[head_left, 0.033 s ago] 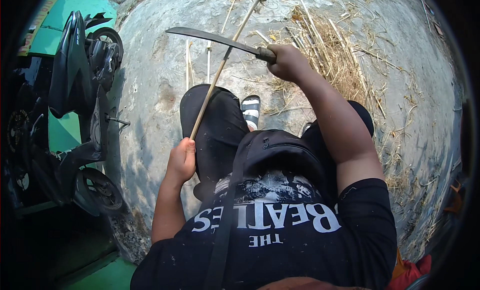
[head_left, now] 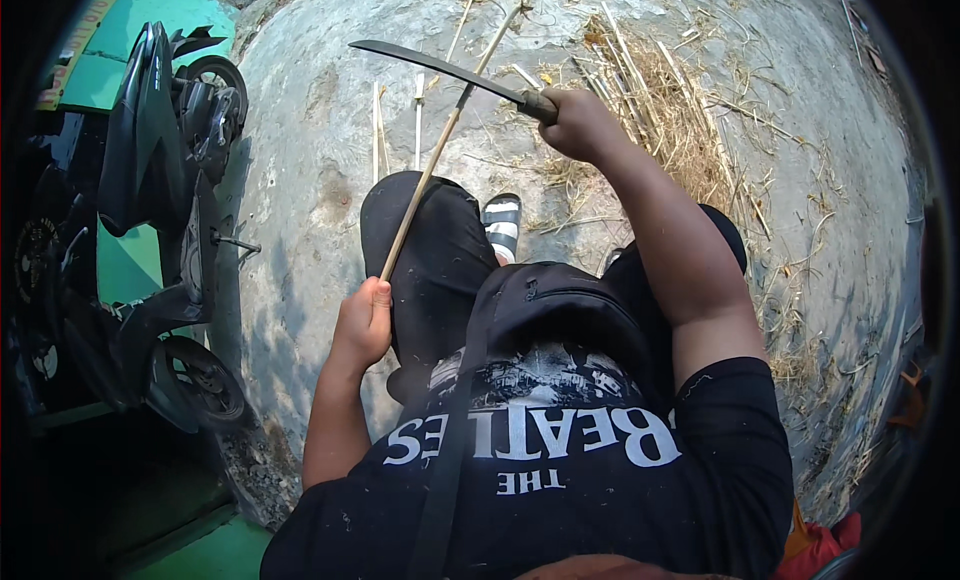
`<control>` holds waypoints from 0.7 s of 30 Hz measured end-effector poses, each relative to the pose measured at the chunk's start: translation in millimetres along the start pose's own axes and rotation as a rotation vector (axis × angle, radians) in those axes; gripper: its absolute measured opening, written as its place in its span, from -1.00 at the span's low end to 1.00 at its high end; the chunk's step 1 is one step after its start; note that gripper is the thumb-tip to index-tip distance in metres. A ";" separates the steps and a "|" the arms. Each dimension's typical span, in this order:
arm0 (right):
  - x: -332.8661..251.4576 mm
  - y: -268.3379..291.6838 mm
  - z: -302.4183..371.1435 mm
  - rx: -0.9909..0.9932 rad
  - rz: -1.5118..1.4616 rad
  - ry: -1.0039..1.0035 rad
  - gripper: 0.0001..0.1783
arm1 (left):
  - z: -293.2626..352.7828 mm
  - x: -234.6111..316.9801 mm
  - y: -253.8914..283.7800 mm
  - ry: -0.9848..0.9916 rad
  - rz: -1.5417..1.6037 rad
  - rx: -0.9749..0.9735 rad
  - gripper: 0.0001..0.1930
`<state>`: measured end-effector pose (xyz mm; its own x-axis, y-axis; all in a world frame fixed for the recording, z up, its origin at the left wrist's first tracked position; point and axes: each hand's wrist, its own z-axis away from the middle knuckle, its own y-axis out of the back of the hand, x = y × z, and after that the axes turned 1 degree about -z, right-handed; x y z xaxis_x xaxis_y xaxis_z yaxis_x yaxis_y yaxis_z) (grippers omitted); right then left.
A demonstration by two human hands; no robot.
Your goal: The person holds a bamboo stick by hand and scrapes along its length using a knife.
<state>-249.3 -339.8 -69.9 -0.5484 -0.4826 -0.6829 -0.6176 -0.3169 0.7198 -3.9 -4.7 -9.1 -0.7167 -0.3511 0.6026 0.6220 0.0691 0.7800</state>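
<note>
My left hand (head_left: 363,324) is wrapped round the near end of a long, thin tan stick (head_left: 407,218), thumb along it. The stick slants away over my left knee, up and to the right. In my right hand (head_left: 583,126) is the wooden handle of a machete (head_left: 432,65), its dark curved blade pointing left. The blade lies across the far half of the stick and looks to be touching it. Whether its edge bites into the stick cannot be made out.
Dry shavings and split strips (head_left: 690,150) form a pile ahead on the right. Several thin sticks (head_left: 418,120) lie on the concrete ground beyond my left knee. A dark motorcycle (head_left: 165,180) stands at the left. A black bag (head_left: 560,295) rests at my waist.
The machete has shifted a little to the right and its blade tip is slightly higher on the left. My left hand and the stick have hardly moved.
</note>
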 end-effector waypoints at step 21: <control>-45.0 4.6 21.4 -0.083 0.228 0.278 -0.87 | 8.4 8.2 -3.1 -0.011 -0.116 0.100 -0.63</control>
<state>-239.5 -302.0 -38.5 -0.4853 -0.7483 -0.4524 -0.4429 -0.2357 0.8650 -14.3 0.1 -5.2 -0.7860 -0.3515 0.5086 0.5005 0.1211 0.8572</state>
